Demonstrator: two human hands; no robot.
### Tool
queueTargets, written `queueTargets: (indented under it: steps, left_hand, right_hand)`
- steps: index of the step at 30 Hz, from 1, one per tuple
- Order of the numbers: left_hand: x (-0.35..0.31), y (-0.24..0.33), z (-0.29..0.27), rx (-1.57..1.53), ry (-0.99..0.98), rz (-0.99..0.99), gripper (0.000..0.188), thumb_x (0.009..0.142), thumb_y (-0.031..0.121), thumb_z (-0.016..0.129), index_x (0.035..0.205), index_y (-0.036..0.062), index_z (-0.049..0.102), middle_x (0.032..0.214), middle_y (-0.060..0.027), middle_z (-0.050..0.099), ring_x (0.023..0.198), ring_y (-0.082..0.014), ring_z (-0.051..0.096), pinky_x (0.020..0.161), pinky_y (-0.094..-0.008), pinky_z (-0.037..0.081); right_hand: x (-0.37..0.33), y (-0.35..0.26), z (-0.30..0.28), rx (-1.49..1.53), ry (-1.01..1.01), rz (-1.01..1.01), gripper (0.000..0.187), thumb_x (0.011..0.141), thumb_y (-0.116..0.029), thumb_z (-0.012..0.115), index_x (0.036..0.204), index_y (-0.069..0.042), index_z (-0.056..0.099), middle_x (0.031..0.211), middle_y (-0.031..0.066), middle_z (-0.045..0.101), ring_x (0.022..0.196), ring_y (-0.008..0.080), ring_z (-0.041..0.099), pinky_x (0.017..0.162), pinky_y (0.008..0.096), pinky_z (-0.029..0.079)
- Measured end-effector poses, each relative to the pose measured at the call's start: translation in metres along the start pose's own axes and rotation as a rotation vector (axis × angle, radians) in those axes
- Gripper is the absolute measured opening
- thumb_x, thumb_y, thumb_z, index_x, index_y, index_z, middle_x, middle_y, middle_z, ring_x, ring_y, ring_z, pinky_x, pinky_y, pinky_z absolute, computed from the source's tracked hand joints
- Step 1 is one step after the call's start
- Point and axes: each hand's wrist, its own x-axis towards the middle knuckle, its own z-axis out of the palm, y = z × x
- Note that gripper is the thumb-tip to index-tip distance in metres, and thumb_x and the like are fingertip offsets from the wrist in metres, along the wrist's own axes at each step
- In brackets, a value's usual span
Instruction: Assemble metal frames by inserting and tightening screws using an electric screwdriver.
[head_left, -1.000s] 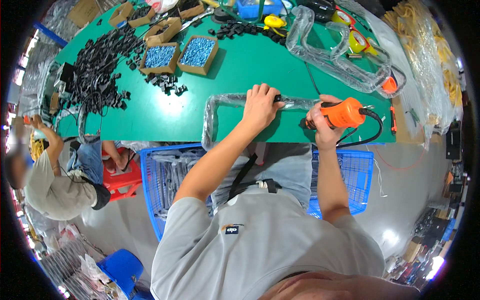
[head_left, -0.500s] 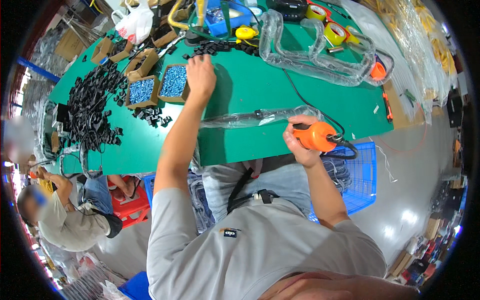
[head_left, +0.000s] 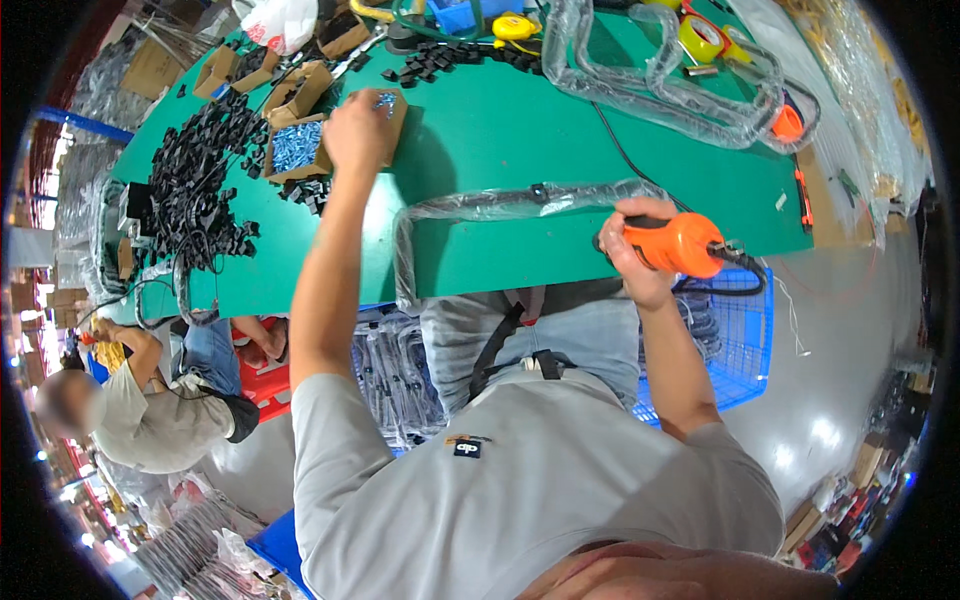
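My right hand (head_left: 645,255) is wrapped round an orange electric screwdriver (head_left: 682,245), held over the front edge of the green table, its black cord trailing from its right end. At the far left, my left hand (head_left: 357,132) is over a small cardboard box of blue screws (head_left: 386,101), fingers curled down; whatever they pinch is hidden. A second box of blue screws (head_left: 297,148) stands beside it. A bent tube in clear plastic wrap (head_left: 480,205) lies between my hands, with a small black clip (head_left: 538,193) on it. One end points toward my lap.
Black plastic clips (head_left: 190,190) are heaped on the left, more (head_left: 455,60) at the back. Other wrapped tubes (head_left: 650,115) and yellow tape rolls (head_left: 700,40) lie back right. A blue crate (head_left: 735,335) stands by my right leg. A seated person (head_left: 165,410) is at left.
My left hand has moved from the black clips behind the screw boxes onto the right-hand screw box. My right hand and screwdriver have shifted slightly right. The view has also shifted.
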Motion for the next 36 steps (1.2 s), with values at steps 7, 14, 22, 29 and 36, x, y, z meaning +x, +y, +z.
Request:
queueTargets:
  steps: [7, 14, 22, 29, 36]
  left_hand:
    - [-0.008, -0.03, -0.008, 0.071, -0.265, -0.022, 0.029, 0.085, 0.027, 0.072, 0.112, 0.0155, 0.074, 0.101, -0.0113, 0.076, 0.097, -0.0324, 0.072, 0.084, -0.0431, 0.056]
    - [-0.01, -0.022, -0.014, -0.029, -0.267, -0.081, 0.014, 0.084, 0.022, 0.073, 0.095, 0.0151, 0.076, 0.093, -0.0109, 0.076, 0.089, -0.0309, 0.073, 0.078, -0.0405, 0.056]
    - [-0.023, -0.038, -0.012, -0.155, -0.056, -0.048, 0.016, 0.087, 0.021, 0.069, 0.097, 0.0128, 0.078, 0.086, -0.0138, 0.075, 0.085, -0.0355, 0.071, 0.079, -0.045, 0.054]
    - [-0.037, -0.064, -0.035, -0.353, 0.148, -0.139, 0.018, 0.09, 0.018, 0.068, 0.103, 0.0084, 0.076, 0.098, -0.0155, 0.073, 0.087, -0.0349, 0.07, 0.08, -0.0427, 0.053]
    - [-0.1, -0.088, -0.049, -0.367, 0.097, -0.241, 0.025, 0.087, 0.024, 0.078, 0.104, 0.0055, 0.075, 0.086, -0.0119, 0.072, 0.075, -0.0252, 0.068, 0.072, -0.036, 0.053]
  right_hand:
    - [0.006, -0.004, 0.005, -0.055, -0.011, -0.049, 0.036, 0.084, 0.004, 0.072, 0.117, -0.001, 0.058, 0.081, 0.0028, 0.058, 0.069, 0.0082, 0.053, 0.061, 0.0264, 0.043]
    - [-0.008, -0.001, 0.006, -0.072, -0.029, -0.071, 0.039, 0.086, 0.004, 0.07, 0.12, -0.004, 0.054, 0.086, 0.0034, 0.056, 0.072, 0.009, 0.052, 0.066, 0.0257, 0.043]
    - [-0.008, 0.001, 0.005, -0.048, -0.086, -0.07, 0.039, 0.086, 0.004, 0.07, 0.121, -0.004, 0.054, 0.087, 0.0038, 0.055, 0.072, 0.0095, 0.051, 0.065, 0.0266, 0.043]
    - [-0.007, -0.005, 0.006, -0.042, -0.031, -0.085, 0.038, 0.086, 0.008, 0.065, 0.12, -0.002, 0.054, 0.087, 0.0046, 0.058, 0.075, 0.0109, 0.056, 0.07, 0.0272, 0.048]
    - [-0.008, -0.001, 0.004, -0.068, -0.036, -0.118, 0.037, 0.087, 0.008, 0.065, 0.12, -0.001, 0.053, 0.086, 0.0049, 0.058, 0.072, 0.0108, 0.055, 0.067, 0.0268, 0.047]
